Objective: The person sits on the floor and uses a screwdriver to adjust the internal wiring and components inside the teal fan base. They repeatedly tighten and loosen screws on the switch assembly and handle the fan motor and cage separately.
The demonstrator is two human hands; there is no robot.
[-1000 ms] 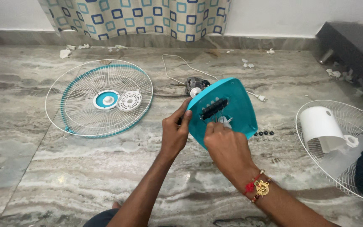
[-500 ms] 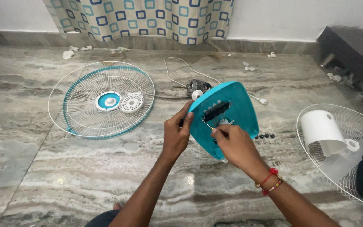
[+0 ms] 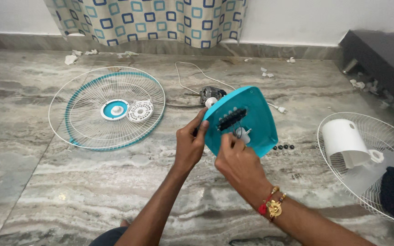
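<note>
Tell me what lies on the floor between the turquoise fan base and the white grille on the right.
In the head view, a short row of small black buttons lies there on the marble floor.

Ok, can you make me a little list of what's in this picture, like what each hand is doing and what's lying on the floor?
left hand: grips the left edge of the turquoise plastic fan base cover
right hand: fingers at the white part under the cover's row of black buttons
floor, left: round white and turquoise wire fan guard
floor, right: white wire guard with a white plastic housing
floor, behind cover: grey motor, white cord
</note>
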